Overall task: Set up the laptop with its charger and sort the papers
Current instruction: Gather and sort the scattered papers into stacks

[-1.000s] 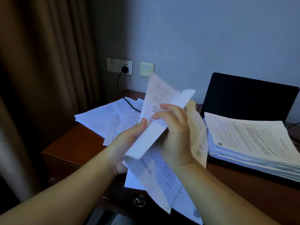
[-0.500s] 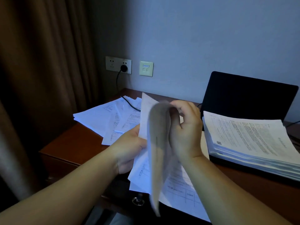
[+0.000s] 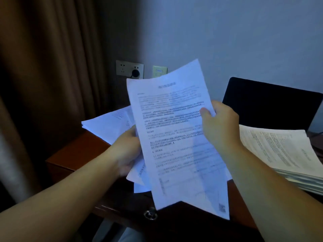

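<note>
The room is dim. A brown curtain [image 3: 43,84] hangs on the left, next to a pale blue wall [image 3: 227,32] with a plug socket [image 3: 129,69] and a switch [image 3: 159,71]. The brown wooden counter [image 3: 76,151] stands against the wall.

Print on the held sheet [image 3: 174,137] is blurred — the stack [image 3: 283,154] runs off right.
</note>
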`<control>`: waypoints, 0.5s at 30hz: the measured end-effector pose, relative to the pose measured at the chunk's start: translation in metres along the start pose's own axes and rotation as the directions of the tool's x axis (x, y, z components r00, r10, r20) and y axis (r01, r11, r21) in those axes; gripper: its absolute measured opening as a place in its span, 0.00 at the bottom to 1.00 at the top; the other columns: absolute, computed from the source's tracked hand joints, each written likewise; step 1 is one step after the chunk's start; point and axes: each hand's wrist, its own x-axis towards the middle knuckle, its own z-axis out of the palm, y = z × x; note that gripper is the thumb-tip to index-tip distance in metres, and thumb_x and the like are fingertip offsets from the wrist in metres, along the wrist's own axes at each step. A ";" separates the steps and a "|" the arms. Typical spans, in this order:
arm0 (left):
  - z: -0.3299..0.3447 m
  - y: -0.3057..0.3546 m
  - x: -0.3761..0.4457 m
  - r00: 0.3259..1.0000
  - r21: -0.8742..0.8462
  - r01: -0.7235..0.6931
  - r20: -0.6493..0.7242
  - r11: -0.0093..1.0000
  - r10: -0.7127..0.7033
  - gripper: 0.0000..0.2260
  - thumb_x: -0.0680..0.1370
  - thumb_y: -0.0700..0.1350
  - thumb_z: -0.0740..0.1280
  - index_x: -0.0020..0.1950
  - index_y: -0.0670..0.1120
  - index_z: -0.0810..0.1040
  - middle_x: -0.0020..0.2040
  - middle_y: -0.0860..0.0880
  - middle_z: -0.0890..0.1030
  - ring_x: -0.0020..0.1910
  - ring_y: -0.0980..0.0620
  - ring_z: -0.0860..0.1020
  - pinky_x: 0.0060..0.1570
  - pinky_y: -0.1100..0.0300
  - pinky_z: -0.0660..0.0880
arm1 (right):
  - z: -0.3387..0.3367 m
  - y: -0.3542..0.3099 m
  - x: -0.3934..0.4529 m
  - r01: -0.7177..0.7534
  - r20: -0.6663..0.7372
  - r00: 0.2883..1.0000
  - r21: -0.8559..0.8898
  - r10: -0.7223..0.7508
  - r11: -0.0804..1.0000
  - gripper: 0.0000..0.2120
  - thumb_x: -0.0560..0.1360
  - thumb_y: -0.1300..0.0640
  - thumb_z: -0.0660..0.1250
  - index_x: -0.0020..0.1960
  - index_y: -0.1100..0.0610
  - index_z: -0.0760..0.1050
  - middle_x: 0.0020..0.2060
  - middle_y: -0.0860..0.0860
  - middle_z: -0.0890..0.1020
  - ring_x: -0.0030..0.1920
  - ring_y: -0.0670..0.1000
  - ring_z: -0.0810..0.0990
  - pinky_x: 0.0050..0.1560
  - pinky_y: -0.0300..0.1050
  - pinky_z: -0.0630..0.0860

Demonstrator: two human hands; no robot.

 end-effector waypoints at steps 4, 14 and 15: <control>-0.009 0.000 0.006 0.999 -0.081 -0.047 0.004 0.996 0.047 0.26 0.75 0.25 0.62 0.62 0.50 0.83 0.58 0.39 0.85 0.55 0.35 0.85 0.47 0.37 0.82 | -0.008 0.011 0.006 -0.300 0.091 0.954 0.209 0.287 0.931 0.10 0.77 0.60 0.64 0.40 0.50 0.81 0.34 0.45 0.82 0.31 0.47 0.72 0.31 0.38 0.67; -0.012 -0.003 0.012 0.976 -0.124 -0.154 -0.171 0.980 0.132 0.27 0.78 0.23 0.55 0.63 0.50 0.80 0.55 0.42 0.87 0.50 0.37 0.86 0.40 0.41 0.83 | -0.023 0.029 0.011 -0.566 0.221 0.823 0.385 0.523 0.729 0.06 0.79 0.61 0.68 0.46 0.53 0.80 0.51 0.58 0.85 0.50 0.59 0.84 0.52 0.58 0.81; -0.012 -0.003 0.012 0.975 -0.128 -0.153 -0.180 0.980 0.129 0.25 0.79 0.25 0.56 0.63 0.50 0.80 0.55 0.43 0.87 0.50 0.38 0.86 0.40 0.42 0.83 | -0.024 0.030 0.010 -0.586 0.271 0.810 0.385 0.519 0.713 0.04 0.80 0.61 0.69 0.48 0.54 0.81 0.50 0.57 0.86 0.50 0.61 0.85 0.51 0.61 0.82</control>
